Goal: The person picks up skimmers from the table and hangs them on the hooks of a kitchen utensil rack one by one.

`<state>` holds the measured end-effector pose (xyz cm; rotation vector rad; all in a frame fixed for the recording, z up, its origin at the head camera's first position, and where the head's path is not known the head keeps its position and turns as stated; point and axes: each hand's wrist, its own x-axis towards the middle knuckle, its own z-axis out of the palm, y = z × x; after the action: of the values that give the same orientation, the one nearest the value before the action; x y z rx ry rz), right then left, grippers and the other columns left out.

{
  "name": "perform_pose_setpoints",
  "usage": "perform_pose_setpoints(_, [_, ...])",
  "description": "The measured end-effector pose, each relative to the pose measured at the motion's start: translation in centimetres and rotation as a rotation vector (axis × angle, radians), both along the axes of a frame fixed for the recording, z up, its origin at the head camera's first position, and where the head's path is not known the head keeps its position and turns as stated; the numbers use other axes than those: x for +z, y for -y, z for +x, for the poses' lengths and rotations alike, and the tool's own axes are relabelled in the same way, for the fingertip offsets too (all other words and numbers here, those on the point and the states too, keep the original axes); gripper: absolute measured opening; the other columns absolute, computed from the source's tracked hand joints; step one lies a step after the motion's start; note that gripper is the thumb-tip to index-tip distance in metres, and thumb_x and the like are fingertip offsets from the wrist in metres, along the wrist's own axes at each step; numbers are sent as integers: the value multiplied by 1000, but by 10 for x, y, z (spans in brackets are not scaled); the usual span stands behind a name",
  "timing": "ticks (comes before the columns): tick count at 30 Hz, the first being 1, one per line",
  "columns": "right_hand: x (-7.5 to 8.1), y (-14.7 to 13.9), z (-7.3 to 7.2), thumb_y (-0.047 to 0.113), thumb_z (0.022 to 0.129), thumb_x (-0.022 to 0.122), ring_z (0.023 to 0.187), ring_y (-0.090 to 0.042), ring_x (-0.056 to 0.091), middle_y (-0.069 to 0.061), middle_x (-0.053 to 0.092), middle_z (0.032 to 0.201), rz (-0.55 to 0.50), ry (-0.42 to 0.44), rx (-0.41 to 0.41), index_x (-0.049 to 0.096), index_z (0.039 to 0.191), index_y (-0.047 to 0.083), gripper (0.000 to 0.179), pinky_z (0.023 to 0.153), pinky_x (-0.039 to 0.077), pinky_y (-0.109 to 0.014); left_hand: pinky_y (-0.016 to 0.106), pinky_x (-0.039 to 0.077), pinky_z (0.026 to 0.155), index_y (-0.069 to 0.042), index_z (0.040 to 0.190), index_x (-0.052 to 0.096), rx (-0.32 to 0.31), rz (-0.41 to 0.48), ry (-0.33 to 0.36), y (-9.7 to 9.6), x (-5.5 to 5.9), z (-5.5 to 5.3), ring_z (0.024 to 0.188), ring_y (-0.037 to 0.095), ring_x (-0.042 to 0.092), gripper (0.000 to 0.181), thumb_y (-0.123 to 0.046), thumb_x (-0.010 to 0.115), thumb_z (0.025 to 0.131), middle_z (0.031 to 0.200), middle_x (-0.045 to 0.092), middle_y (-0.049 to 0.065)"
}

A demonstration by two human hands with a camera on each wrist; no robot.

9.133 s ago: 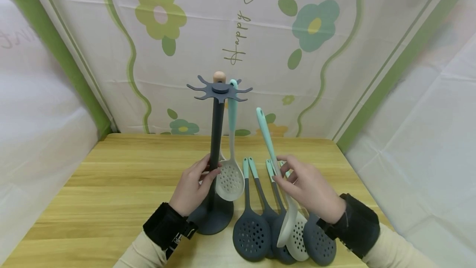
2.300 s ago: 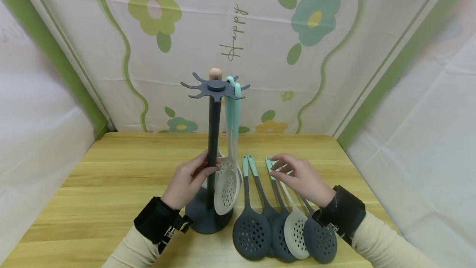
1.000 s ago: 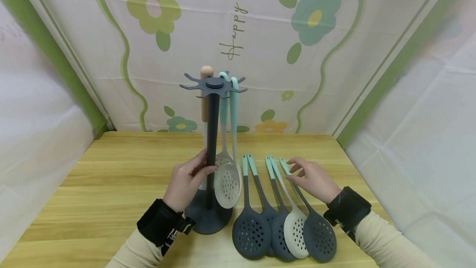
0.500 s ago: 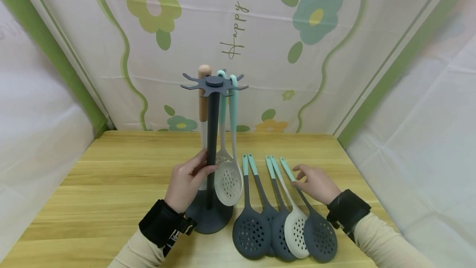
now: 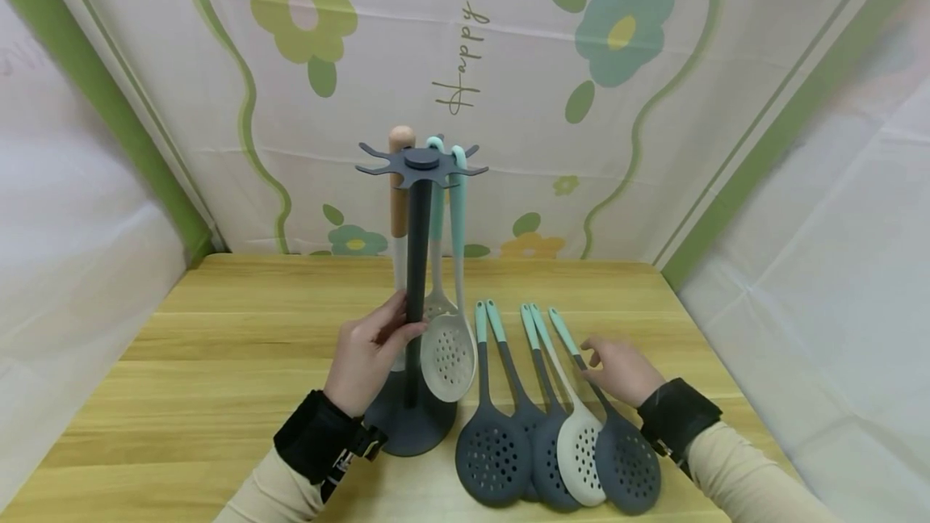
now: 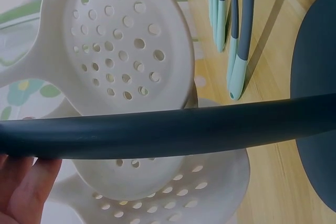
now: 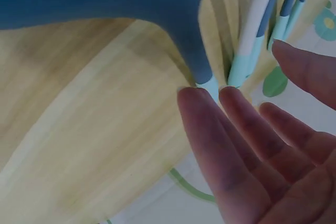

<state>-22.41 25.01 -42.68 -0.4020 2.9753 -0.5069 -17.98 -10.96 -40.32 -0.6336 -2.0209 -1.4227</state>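
Note:
With thumb and fingers curled round its pole, my left hand [image 5: 366, 357] grips the dark utensil stand [image 5: 417, 248]. From the stand's hooked top hang a pale skimmer [image 5: 448, 357] with a mint handle, another pale mint-handled utensil [image 5: 436, 220] behind it, and a wooden-handled utensil [image 5: 399, 212]. My right hand [image 5: 623, 370] is beside the rightmost dark skimmer [image 5: 628, 466], which lies on the table. In the right wrist view its fingers are loosely extended, with fingertips right at that skimmer's mint handle [image 7: 209, 85] and nothing held.
Left of that skimmer lie a white skimmer [image 5: 581, 458] and several dark ones, including a dark skimmer [image 5: 492, 458] nearest the stand's base [image 5: 407, 430]. Their heads overlap in part. Behind the wooden table [image 5: 240, 345] rises a flowered cloth [image 5: 508, 103].
The pale utensil formerly in my right hand now hangs on the stand. The stand has turned, showing the wooden handle on the left. My right hand has shifted right and nearer to me.

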Motion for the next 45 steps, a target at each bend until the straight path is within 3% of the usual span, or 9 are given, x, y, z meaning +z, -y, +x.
perform_pose_setpoints(5, [-4, -2, 0, 12, 83, 76, 74, -21, 62, -10, 67, 84, 40, 70, -9, 65, 119, -14, 46, 67, 56, -44, 36, 61, 77, 14, 130, 64, 9, -4, -19, 0, 0, 0, 94, 32, 74, 48, -3, 72, 85, 106, 75, 25])
perform_pose_setpoints(10, [-9, -5, 5, 12, 83, 76, 54, -17, 54, -6, 60, 72, 20, 147, -48, 62, 121, -17, 50, 51, 52, -35, 37, 61, 75, 13, 126, 66, 38, -33, -55, -2, 0, -1, 93, 31, 75, 45, -4, 72, 85, 105, 76, 23])
perform_pose_setpoints(14, [-14, -7, 6, 13, 82, 77, 48, -17, 55, -13, 64, 81, 17, 181, -81, 61, 122, -17, 53, 42, 52, -32, 37, 62, 74, 12, 125, 67, 37, -36, -61, -2, -1, 0, 92, 31, 75, 43, -4, 72, 85, 104, 76, 23])
perform_pose_setpoints(20, [-16, -7, 3, 15, 81, 78, 49, -17, 58, -20, 68, 92, 36, 181, -73, 62, 119, -17, 52, 43, 53, -32, 37, 62, 73, 12, 127, 66, 45, -37, -58, -1, 0, 0, 91, 30, 75, 44, -4, 71, 86, 104, 76, 22])
perform_pose_setpoints(30, [-21, -10, 1, 11, 83, 70, 44, -16, 53, -6, 58, 68, 79, 157, -37, 67, 85, -1, 13, 39, 44, -28, 36, 62, 73, 12, 127, 66, 47, -39, -84, -3, 0, 0, 90, 30, 75, 44, -4, 71, 86, 102, 76, 23])
perform_pose_setpoints(45, [-23, -13, -1, 10, 83, 70, 49, -17, 54, -6, 58, 71, 70, 171, -41, 68, 91, -2, 15, 41, 45, -29, 32, 63, 72, 7, 126, 66, 39, -80, -30, -1, 0, 2, 90, 24, 76, 40, -12, 68, 91, 102, 77, 17])
